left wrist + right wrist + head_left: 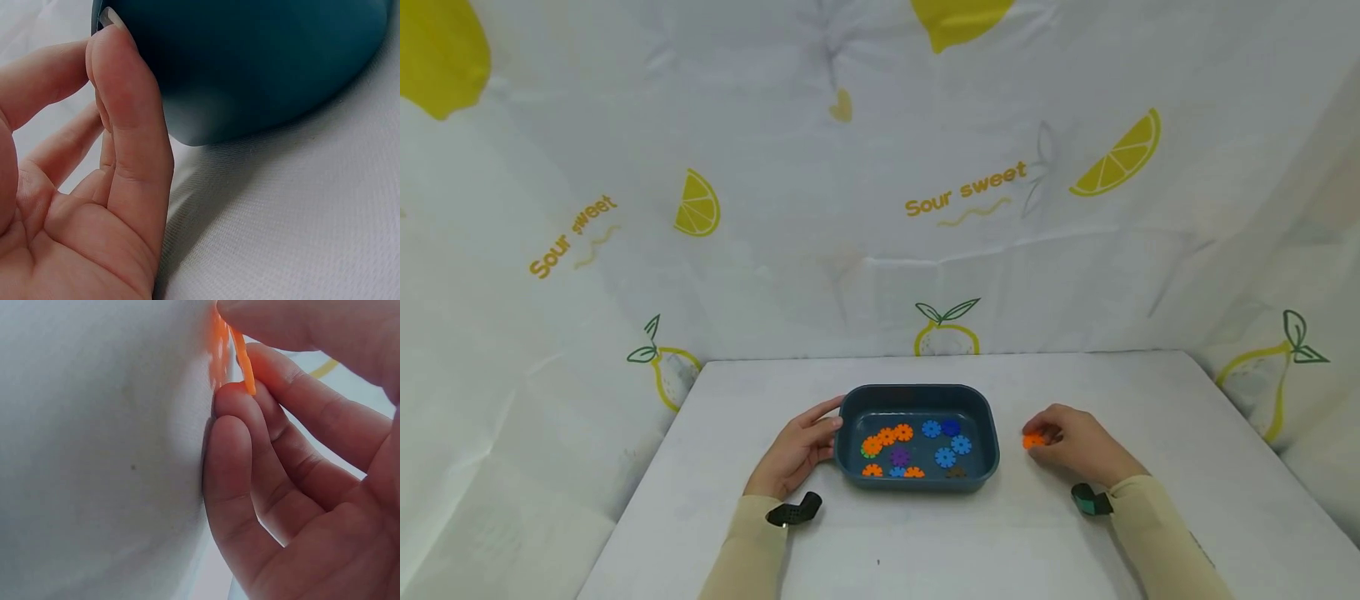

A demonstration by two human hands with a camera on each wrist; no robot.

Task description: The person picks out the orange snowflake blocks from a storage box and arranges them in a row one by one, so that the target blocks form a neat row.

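Sleeved forearms framed a dark tray [917, 482] of colored discs [945, 457] on the table [925, 542]. Straight left hand [797, 454] fingers steadied its wall. Right hand [1071, 446] pinched an orange disc [1033, 441], seemingly resting on the table beside the tray. Best kept pinched by its edges, tray braced, so nothing slid.

Bright even light; soft shadows; wrist close-ups blurred
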